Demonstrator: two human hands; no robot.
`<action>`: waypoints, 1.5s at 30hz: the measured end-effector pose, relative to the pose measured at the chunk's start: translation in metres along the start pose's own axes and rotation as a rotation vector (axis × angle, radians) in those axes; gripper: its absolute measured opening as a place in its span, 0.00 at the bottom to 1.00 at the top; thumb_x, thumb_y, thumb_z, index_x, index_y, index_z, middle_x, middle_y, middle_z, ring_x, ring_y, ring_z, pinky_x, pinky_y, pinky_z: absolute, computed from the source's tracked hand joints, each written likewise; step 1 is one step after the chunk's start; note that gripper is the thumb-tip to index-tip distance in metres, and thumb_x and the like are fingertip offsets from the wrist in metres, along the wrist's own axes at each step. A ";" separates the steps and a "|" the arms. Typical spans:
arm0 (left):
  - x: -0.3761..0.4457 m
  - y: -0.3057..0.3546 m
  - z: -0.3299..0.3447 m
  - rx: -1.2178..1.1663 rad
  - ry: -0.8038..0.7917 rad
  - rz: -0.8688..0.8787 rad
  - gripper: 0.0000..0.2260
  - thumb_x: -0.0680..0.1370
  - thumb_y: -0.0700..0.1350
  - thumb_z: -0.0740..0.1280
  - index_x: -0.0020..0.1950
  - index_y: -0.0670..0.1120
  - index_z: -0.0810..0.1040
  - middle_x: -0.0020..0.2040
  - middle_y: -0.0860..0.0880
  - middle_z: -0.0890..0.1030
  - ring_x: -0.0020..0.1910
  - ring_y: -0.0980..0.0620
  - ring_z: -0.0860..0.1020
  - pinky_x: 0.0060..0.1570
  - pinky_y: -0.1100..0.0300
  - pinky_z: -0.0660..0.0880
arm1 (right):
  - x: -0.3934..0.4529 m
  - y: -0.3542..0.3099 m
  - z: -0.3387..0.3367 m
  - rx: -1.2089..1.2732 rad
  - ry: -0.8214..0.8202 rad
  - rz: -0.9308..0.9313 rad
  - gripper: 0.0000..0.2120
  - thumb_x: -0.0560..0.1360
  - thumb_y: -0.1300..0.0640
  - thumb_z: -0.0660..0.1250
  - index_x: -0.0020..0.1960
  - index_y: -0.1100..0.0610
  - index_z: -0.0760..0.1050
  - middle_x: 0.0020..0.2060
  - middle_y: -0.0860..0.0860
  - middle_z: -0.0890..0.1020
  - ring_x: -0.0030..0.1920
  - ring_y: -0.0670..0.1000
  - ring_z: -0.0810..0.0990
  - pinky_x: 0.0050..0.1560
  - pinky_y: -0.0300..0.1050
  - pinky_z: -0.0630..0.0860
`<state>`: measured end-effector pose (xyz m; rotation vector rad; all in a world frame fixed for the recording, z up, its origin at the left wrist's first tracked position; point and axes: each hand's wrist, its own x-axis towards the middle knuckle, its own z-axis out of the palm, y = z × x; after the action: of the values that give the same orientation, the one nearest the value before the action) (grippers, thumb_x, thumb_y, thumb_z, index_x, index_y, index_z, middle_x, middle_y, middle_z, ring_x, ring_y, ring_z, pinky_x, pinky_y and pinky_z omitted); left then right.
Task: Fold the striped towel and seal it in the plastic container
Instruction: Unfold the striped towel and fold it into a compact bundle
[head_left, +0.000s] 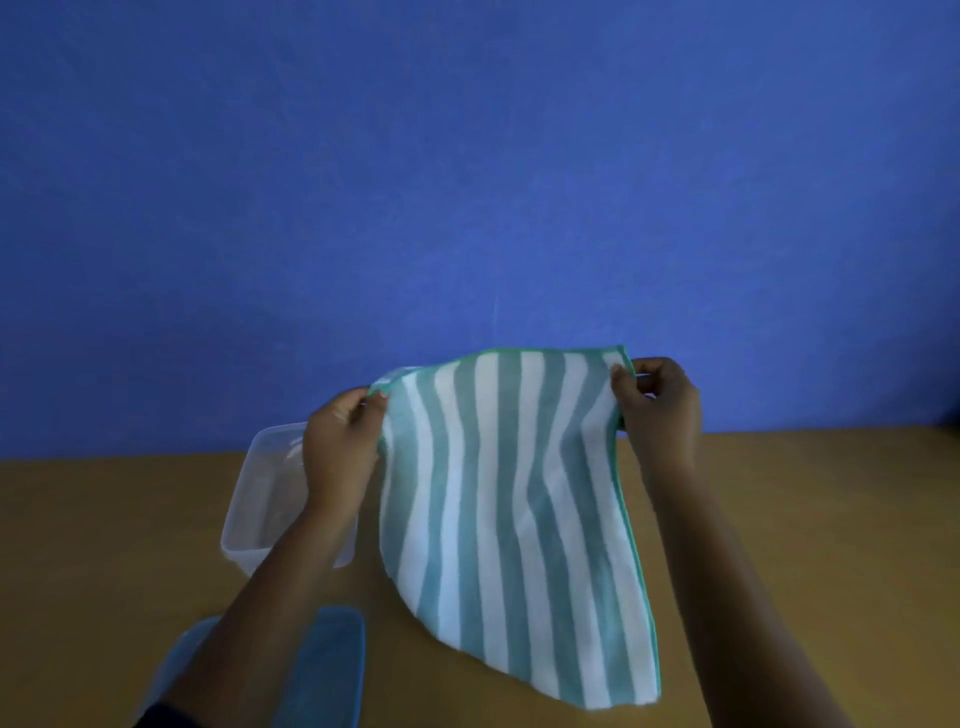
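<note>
Dim, even light, soft overall blur, wide-angle bowing at edges

Plain matte blue wall (467, 182) filling the frame from nine through twelve to three o'clock, brown wood-toned counter (831, 493) across the lower part, soft even light, slightly dimmer corners

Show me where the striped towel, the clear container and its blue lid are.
striped towel (514, 519): head view, middle of the cloth.
clear plastic container (260, 499): head view, left wall.
blue lid (332, 670): head view, right part.

2 bare forearms; a dark sleeve (166, 716) edge shows at the left arm's lower end.
</note>
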<state>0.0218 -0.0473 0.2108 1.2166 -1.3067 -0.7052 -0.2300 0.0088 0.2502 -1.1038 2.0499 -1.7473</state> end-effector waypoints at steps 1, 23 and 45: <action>-0.009 0.004 0.004 0.007 -0.009 0.012 0.15 0.72 0.55 0.62 0.34 0.45 0.76 0.27 0.46 0.74 0.28 0.50 0.70 0.34 0.54 0.70 | -0.011 -0.003 0.004 0.036 -0.009 -0.037 0.05 0.74 0.58 0.67 0.41 0.57 0.72 0.28 0.46 0.73 0.26 0.44 0.74 0.36 0.50 0.78; -0.059 0.042 0.045 0.151 -0.037 0.032 0.20 0.75 0.53 0.64 0.24 0.50 0.69 0.20 0.55 0.72 0.24 0.58 0.70 0.25 0.66 0.63 | -0.095 -0.009 0.044 0.211 -0.396 -0.154 0.07 0.75 0.55 0.67 0.39 0.52 0.72 0.31 0.42 0.78 0.33 0.43 0.77 0.36 0.39 0.74; -0.029 0.053 0.040 0.085 -0.522 0.255 0.06 0.74 0.40 0.66 0.47 0.47 0.81 0.37 0.58 0.80 0.32 0.62 0.76 0.36 0.73 0.69 | -0.064 -0.025 0.034 0.259 -0.454 -0.246 0.19 0.76 0.64 0.64 0.55 0.39 0.72 0.57 0.43 0.72 0.34 0.45 0.80 0.45 0.40 0.79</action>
<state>-0.0340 -0.0160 0.2439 0.9354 -1.9011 -0.8167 -0.1552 0.0256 0.2458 -1.5437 1.4297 -1.6136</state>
